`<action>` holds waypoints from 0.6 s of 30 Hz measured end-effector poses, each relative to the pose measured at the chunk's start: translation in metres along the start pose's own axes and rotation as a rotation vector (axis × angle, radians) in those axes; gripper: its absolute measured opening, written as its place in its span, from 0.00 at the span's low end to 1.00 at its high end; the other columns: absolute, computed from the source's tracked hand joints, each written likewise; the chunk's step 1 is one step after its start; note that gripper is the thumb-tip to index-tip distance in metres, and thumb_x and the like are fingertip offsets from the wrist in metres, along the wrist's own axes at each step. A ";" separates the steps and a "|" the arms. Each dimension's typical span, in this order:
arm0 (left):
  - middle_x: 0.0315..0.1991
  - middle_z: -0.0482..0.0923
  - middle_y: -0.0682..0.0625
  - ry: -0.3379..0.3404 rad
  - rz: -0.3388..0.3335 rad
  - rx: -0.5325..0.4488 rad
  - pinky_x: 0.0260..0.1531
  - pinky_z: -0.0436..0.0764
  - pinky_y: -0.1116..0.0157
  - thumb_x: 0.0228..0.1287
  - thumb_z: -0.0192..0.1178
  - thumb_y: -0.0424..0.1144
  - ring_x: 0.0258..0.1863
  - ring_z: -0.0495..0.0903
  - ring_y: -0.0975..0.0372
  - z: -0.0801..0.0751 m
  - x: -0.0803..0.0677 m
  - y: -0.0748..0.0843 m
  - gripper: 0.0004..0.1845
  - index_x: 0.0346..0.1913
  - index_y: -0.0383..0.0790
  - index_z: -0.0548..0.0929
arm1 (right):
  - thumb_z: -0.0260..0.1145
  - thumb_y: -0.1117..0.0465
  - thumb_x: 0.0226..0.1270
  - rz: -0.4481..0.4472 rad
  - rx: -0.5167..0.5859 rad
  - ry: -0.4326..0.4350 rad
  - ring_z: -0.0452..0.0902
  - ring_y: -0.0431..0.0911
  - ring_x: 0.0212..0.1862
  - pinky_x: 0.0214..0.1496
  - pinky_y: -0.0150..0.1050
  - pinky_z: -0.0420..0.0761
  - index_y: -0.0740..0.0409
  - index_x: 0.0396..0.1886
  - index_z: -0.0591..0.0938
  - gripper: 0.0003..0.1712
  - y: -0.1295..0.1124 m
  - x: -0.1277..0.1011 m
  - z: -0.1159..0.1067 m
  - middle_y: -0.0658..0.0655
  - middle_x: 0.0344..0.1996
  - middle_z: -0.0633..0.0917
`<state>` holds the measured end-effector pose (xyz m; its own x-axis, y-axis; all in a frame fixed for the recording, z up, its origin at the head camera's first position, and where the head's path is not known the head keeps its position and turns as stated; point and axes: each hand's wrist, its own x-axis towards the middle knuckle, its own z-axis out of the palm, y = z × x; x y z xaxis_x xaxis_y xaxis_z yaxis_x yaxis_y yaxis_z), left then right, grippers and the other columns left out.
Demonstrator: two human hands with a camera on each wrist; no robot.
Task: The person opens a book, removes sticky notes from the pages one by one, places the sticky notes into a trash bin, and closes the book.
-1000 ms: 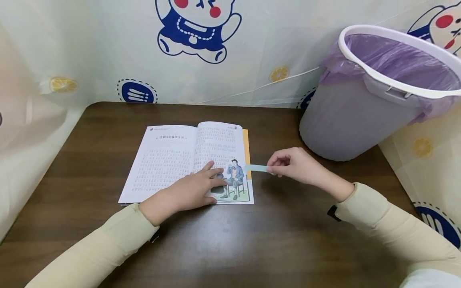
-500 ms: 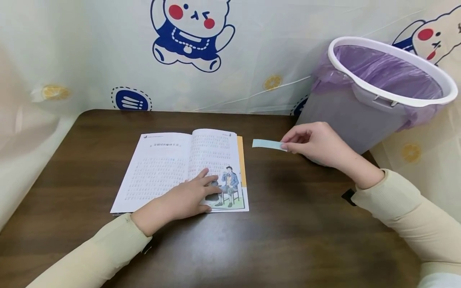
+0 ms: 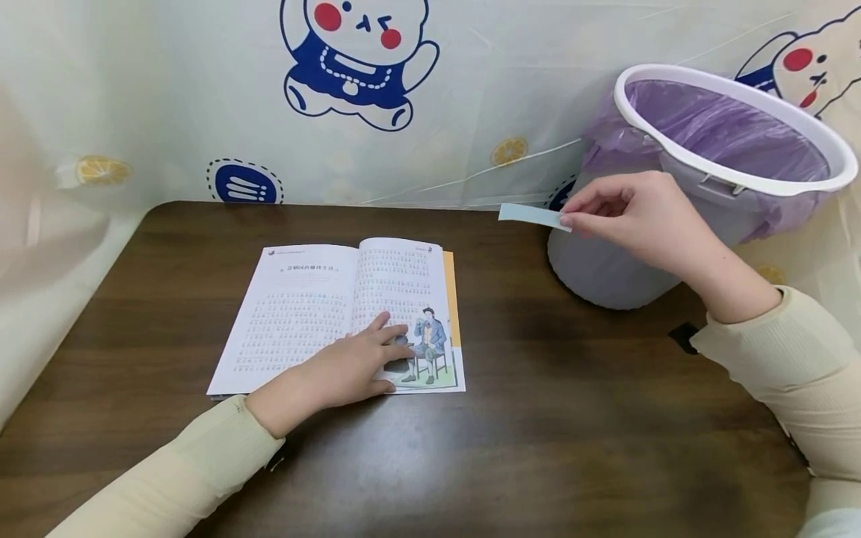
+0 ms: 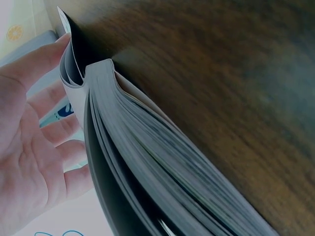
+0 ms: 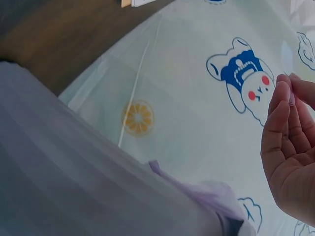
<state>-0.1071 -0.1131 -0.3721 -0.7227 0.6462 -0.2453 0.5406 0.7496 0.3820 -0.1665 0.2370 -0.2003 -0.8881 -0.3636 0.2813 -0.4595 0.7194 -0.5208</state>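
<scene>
Your right hand [image 3: 646, 220] pinched 1 thin blue paper strip [image 3: 531, 216], held up just beside the bin [image 3: 733, 131]. Your left hand [image 3: 350, 370] lay flat on the open book [image 3: 316, 299]. A loose pinch could have dropped the strip outside the bin.

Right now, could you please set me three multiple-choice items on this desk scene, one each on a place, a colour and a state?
1. Where is the left hand?
A. on the open book
B. inside the bin
C. on the curtain

2. What colour is the bin liner?
A. black
B. purple
C. green

3. How is the paper strip held?
A. lying on the table
B. tucked in the book
C. pinched in the right hand, raised beside the bin

Answers: 1 A, the fingers press the right page; 2 B, the lining inside the rim is purple; 3 C, fingertips pinch one end in the air.
</scene>
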 end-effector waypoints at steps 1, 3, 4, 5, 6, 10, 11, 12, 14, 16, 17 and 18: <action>0.77 0.62 0.40 0.000 -0.001 0.001 0.61 0.70 0.33 0.67 0.70 0.40 0.79 0.48 0.40 0.000 0.000 0.000 0.27 0.68 0.44 0.80 | 0.76 0.65 0.64 0.007 0.008 0.008 0.80 0.35 0.25 0.29 0.24 0.73 0.57 0.37 0.92 0.03 0.000 0.001 -0.003 0.48 0.25 0.88; 0.77 0.62 0.39 0.000 -0.001 0.004 0.61 0.70 0.33 0.67 0.70 0.40 0.79 0.49 0.40 0.000 0.000 0.000 0.27 0.68 0.43 0.80 | 0.75 0.66 0.65 0.020 0.027 0.028 0.80 0.35 0.25 0.28 0.23 0.73 0.59 0.38 0.91 0.04 0.000 0.002 -0.009 0.46 0.25 0.88; 0.77 0.62 0.39 0.000 -0.001 0.004 0.61 0.70 0.34 0.67 0.70 0.40 0.79 0.49 0.40 0.000 0.000 0.000 0.27 0.68 0.43 0.80 | 0.74 0.66 0.66 0.027 0.034 0.039 0.80 0.35 0.25 0.28 0.23 0.74 0.61 0.39 0.91 0.04 0.000 0.002 -0.012 0.44 0.24 0.88; 0.77 0.62 0.39 -0.001 -0.001 0.006 0.61 0.70 0.34 0.67 0.70 0.41 0.79 0.48 0.40 0.000 0.000 0.000 0.27 0.68 0.43 0.80 | 0.74 0.66 0.66 0.037 0.044 0.053 0.81 0.35 0.26 0.28 0.23 0.74 0.61 0.40 0.91 0.05 0.000 0.003 -0.015 0.42 0.24 0.88; 0.77 0.62 0.39 -0.001 0.000 0.007 0.62 0.70 0.34 0.67 0.70 0.41 0.79 0.48 0.39 0.000 0.000 0.000 0.28 0.68 0.43 0.80 | 0.74 0.66 0.66 0.049 0.052 0.067 0.81 0.34 0.26 0.28 0.23 0.74 0.61 0.40 0.91 0.05 0.000 0.003 -0.019 0.41 0.24 0.88; 0.77 0.62 0.39 -0.001 0.001 0.008 0.62 0.70 0.35 0.67 0.71 0.41 0.79 0.48 0.39 -0.001 -0.001 0.000 0.28 0.68 0.43 0.79 | 0.75 0.65 0.65 0.074 0.085 0.141 0.82 0.32 0.26 0.28 0.21 0.75 0.56 0.38 0.92 0.03 -0.001 0.005 -0.034 0.37 0.23 0.87; 0.77 0.62 0.39 -0.002 0.001 0.007 0.62 0.70 0.35 0.67 0.71 0.41 0.79 0.48 0.39 -0.001 -0.001 0.000 0.28 0.68 0.43 0.79 | 0.76 0.65 0.64 0.082 0.103 0.162 0.82 0.31 0.25 0.29 0.20 0.75 0.54 0.36 0.92 0.03 -0.001 0.006 -0.038 0.37 0.23 0.87; 0.77 0.62 0.40 -0.003 0.002 0.005 0.62 0.70 0.35 0.66 0.71 0.41 0.79 0.48 0.39 -0.001 -0.001 0.000 0.28 0.68 0.44 0.79 | 0.76 0.65 0.63 0.090 0.119 0.181 0.83 0.31 0.25 0.29 0.20 0.75 0.52 0.35 0.92 0.04 -0.001 0.006 -0.041 0.38 0.23 0.87; 0.77 0.62 0.40 -0.004 0.003 0.004 0.62 0.70 0.34 0.66 0.71 0.41 0.79 0.48 0.40 -0.002 0.000 0.000 0.28 0.68 0.44 0.79 | 0.76 0.66 0.63 0.113 0.154 0.217 0.83 0.31 0.26 0.31 0.19 0.76 0.49 0.34 0.92 0.06 0.001 0.006 -0.049 0.38 0.23 0.88; 0.77 0.62 0.40 -0.005 0.006 0.002 0.61 0.70 0.34 0.67 0.71 0.41 0.79 0.49 0.40 -0.002 0.000 0.000 0.28 0.68 0.44 0.80 | 0.77 0.66 0.62 0.142 0.173 0.251 0.83 0.31 0.26 0.33 0.18 0.76 0.48 0.34 0.92 0.07 0.003 0.006 -0.056 0.38 0.23 0.88; 0.77 0.62 0.40 -0.006 0.006 0.003 0.61 0.70 0.34 0.67 0.71 0.41 0.79 0.48 0.40 -0.002 0.000 0.000 0.28 0.68 0.44 0.79 | 0.77 0.65 0.62 0.161 0.187 0.265 0.83 0.31 0.26 0.32 0.18 0.76 0.47 0.34 0.92 0.07 0.004 0.006 -0.060 0.38 0.22 0.88; 0.77 0.62 0.40 -0.006 0.006 0.003 0.61 0.70 0.34 0.67 0.71 0.41 0.79 0.48 0.40 -0.002 -0.001 -0.001 0.28 0.68 0.44 0.80 | 0.77 0.65 0.62 0.173 0.190 0.280 0.83 0.31 0.26 0.32 0.18 0.76 0.48 0.33 0.92 0.06 0.006 0.006 -0.063 0.38 0.22 0.87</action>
<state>-0.1076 -0.1141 -0.3707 -0.7166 0.6518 -0.2484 0.5465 0.7459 0.3808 -0.1735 0.2767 -0.1509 -0.9268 -0.0516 0.3719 -0.3208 0.6236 -0.7129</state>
